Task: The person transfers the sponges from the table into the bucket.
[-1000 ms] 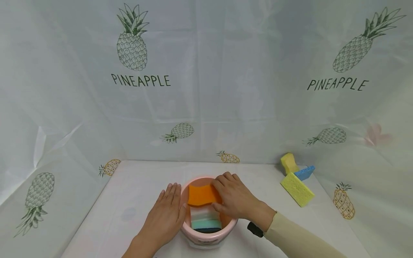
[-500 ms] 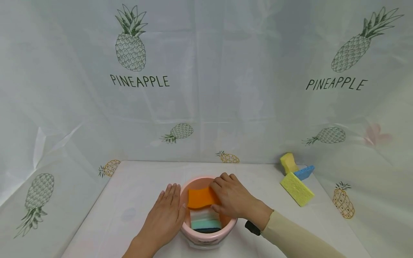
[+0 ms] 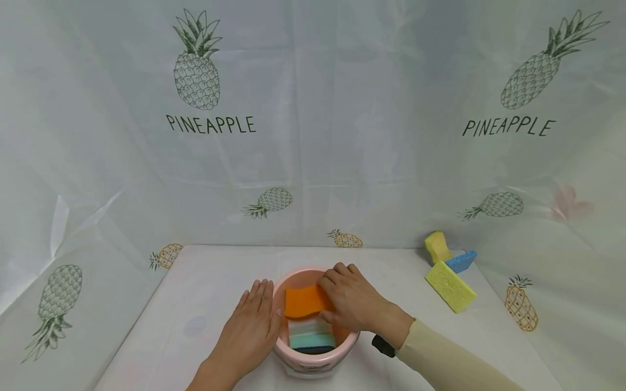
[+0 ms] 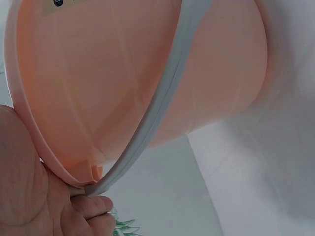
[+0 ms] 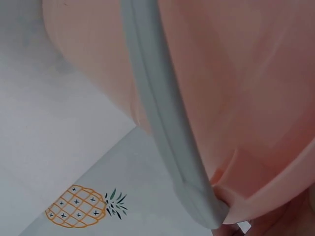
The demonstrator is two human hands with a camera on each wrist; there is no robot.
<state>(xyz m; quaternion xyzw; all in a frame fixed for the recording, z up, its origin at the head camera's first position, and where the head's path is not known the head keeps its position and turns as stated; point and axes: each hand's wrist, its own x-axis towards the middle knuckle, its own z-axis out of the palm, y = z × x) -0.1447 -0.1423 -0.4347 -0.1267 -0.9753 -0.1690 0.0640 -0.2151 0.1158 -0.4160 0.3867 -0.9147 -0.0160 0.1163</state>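
A pink bucket (image 3: 313, 359) with a grey handle (image 4: 156, 113) stands at the front middle in the head view. My left hand (image 3: 249, 323) lies along its left rim with fingers straight; the left wrist view has that hand against the rim beside the handle's joint. Over the right rim reaches my right hand (image 3: 351, 297), its fingers curled on the right end of an orange sponge (image 3: 304, 302) inside the bucket. Below the orange sponge, a sponge striped white, mint and dark (image 3: 311, 335) shows in the bucket. The fingertips of my right hand are partly hidden.
On the white table (image 3: 220, 277), at the back right, lie a green-yellow sponge (image 3: 450, 286), a blue sponge (image 3: 461, 262) and a yellow curved sponge (image 3: 438, 247). A pineapple-print sheet (image 3: 342, 136) hangs behind. Something black (image 3: 383, 346) sits under the right wrist.
The orange sponge has shifted slightly toward the front of the bucket, its front edge lower in view. My right hand has moved a little left with it. The left hand stays in place.
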